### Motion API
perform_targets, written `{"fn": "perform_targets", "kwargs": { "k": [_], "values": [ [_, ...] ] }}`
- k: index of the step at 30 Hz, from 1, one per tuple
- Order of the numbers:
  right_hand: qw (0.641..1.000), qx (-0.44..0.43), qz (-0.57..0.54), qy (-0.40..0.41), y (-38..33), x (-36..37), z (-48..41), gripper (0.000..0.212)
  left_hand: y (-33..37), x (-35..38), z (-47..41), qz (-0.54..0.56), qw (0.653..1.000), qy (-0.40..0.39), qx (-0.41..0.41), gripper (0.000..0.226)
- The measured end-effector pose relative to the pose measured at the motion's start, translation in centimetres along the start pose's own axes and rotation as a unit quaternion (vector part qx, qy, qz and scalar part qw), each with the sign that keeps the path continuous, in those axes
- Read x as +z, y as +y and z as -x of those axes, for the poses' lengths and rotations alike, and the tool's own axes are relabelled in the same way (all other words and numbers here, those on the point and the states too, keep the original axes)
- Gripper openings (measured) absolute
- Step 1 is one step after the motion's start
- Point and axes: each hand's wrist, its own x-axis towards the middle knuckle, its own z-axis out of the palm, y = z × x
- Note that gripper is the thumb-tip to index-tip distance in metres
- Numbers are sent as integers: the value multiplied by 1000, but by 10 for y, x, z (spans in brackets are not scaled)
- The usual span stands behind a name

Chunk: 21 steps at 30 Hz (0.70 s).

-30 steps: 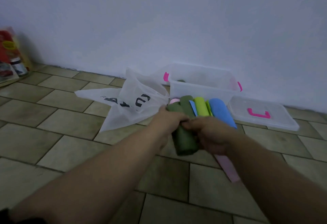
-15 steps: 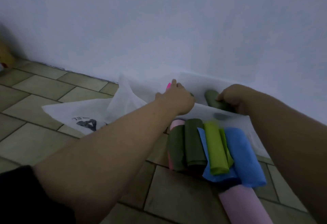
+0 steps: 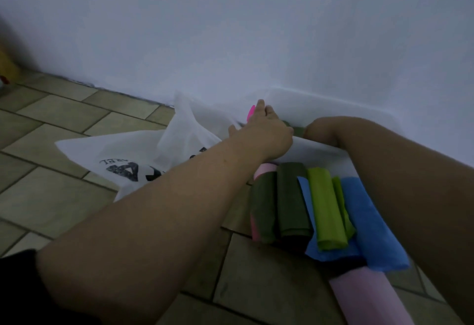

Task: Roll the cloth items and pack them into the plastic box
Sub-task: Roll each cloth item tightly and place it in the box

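Note:
The clear plastic box [image 3: 320, 154] stands against the wall, with a pink handle [image 3: 250, 113] at its left end. My left hand [image 3: 266, 129] lies on the box's left end beside that handle, fingers stretched forward. Inside the box, my right hand [image 3: 320, 132] is curled round a dark green cloth roll [image 3: 295, 129], which is mostly hidden. In front of the box lie more rolled cloths: two dark green [image 3: 292, 201], a lime green [image 3: 325, 209], a blue [image 3: 369, 222] and a pink one [image 3: 369, 299].
A white bag with black print [image 3: 123, 160] lies crumpled on the tiled floor [image 3: 64, 196] left of the box. The white wall [image 3: 256, 29] runs right behind the box.
Both hands carried a dark green roll from the pile into the box. Since half a second ago the right hand has moved left inside the box, close to the left hand.

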Motion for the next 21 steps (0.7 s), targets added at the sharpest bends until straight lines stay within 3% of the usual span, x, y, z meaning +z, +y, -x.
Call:
{"fn": "perform_targets", "kwargs": {
  "k": [3,4,6,7,8,9,11,13,14,16,18,21],
  "values": [
    [996,2,-83,36,-5,-9,24,34,0,1,-1,4,1000,5,-13,65],
    [986,-1,-143,84,-5,-14,38,32,-1,1,1,5,1000,12,-11,65],
    [939,-12,-233,253,0,-21,80,23,-2,1,9,11,999,45,8,67],
    [915,-19,-241,324,6,-21,106,14,-4,0,17,25,997,77,23,67],
    [911,-23,-228,342,12,-18,135,6,-7,-1,26,55,991,115,43,67],
    [928,-29,-208,309,19,-9,165,3,-9,-2,38,99,981,155,70,64],
    [977,-2,-163,135,29,22,214,10,-13,-1,70,185,955,193,126,46],
    [994,59,-91,-25,34,69,242,20,-19,6,106,210,962,112,131,27],
    [993,84,-63,-59,32,92,248,28,-22,12,124,210,971,31,113,21],
    [990,123,-59,-44,26,131,253,52,-29,31,160,226,961,-147,65,16],
    [985,151,-82,3,19,155,253,67,-35,53,188,297,914,-277,0,16],
    [973,161,-141,88,4,174,255,57,-45,82,213,415,828,-361,-107,18]
  ]
}}
